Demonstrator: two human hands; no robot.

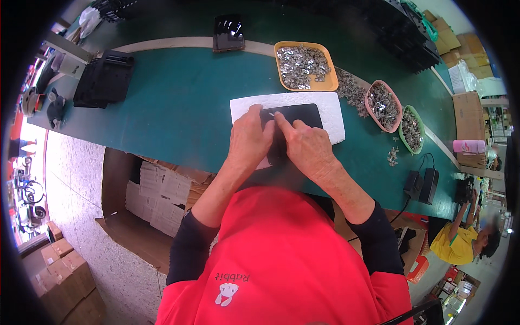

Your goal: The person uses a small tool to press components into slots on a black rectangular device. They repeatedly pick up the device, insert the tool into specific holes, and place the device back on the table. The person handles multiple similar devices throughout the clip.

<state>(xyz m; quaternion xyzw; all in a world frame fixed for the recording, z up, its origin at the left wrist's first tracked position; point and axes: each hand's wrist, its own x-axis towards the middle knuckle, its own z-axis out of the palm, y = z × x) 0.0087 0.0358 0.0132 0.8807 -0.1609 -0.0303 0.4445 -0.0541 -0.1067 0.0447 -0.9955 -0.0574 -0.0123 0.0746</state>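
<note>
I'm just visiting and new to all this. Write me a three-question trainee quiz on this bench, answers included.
1. Multiple choice: what lies under the black panel?
A) a pink cloth
B) a white sheet
C) a cardboard box

2. True or false: the left hand is inside the yellow tray.

3. Fill the gap: small shiny pieces lie in a yellow tray, a pink tray and a ____ tray.

Key:
1. B, a white sheet.
2. False; it is at the black panel.
3. Green.
</note>
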